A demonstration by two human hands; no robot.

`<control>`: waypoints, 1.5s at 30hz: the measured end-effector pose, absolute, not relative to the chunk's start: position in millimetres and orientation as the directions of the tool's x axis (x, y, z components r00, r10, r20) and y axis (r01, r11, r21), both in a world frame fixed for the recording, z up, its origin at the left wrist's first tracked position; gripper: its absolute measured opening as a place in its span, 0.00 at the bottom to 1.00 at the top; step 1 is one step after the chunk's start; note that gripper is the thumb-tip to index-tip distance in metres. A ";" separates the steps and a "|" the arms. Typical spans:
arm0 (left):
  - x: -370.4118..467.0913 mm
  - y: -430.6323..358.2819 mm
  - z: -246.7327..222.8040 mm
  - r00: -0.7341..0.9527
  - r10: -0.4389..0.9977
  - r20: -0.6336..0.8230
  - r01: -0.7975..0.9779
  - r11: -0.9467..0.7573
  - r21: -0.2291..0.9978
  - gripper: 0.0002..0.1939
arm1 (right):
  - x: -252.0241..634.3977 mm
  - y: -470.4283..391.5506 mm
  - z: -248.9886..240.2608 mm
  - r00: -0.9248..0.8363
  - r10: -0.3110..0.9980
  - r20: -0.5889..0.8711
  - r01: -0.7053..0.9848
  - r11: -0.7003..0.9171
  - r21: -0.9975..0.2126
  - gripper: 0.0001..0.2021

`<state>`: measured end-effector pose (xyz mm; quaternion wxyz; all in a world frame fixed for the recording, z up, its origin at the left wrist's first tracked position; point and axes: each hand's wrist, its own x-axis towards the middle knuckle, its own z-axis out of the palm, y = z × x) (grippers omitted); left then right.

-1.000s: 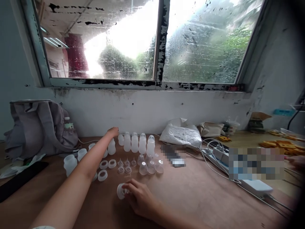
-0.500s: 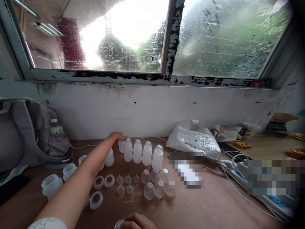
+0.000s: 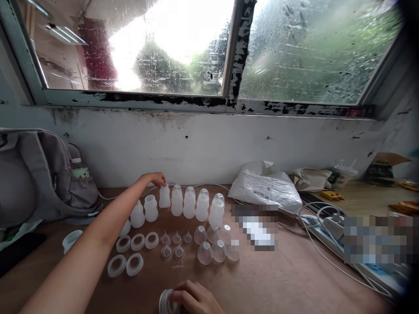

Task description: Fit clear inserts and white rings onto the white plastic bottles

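Observation:
My left hand (image 3: 153, 179) reaches far across the brown table, its fingers curled at the top of a small translucent bottle (image 3: 164, 196) at the left end of a row of assembled bottles (image 3: 190, 203). Whether it grips that bottle I cannot tell. My right hand (image 3: 193, 298) rests at the table's near edge, closed around a white screw ring (image 3: 164, 302). Between the hands lie several white rings (image 3: 137, 242), small clear teats (image 3: 176, 239) and clear dome caps (image 3: 204, 253).
A grey bag (image 3: 39, 174) with a bottle in its side pocket stands at the left. A white plastic bag (image 3: 265, 187), a power strip (image 3: 330, 226) with cables and a blurred item lie to the right. A wall and window sit behind.
The camera view has shifted left and down a little. My left hand stays at the leftmost bottle in the back row. My right hand with the ring has come closer to me.

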<state>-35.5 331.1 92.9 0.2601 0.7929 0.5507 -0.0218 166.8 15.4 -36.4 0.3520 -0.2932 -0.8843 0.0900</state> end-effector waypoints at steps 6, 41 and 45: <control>-44.4 286.0 108.6 0.490 0.857 -0.162 0.847 -0.423 0.322 0.11 | 167.5 6.7 -17.4 -0.625 0.585 0.517 0.417 0.810 -0.412 0.13; -21.6 4.7 13.7 0.696 0.573 0.432 0.598 -0.796 0.091 0.11 | 161.4 3.9 -32.8 -0.534 0.588 0.607 0.483 0.802 -0.352 0.09; -19.7 -9.7 -1.0 0.638 0.628 0.446 0.617 -0.763 0.192 0.11 | 157.9 4.4 -33.2 -0.498 0.596 0.630 0.492 0.792 -0.362 0.07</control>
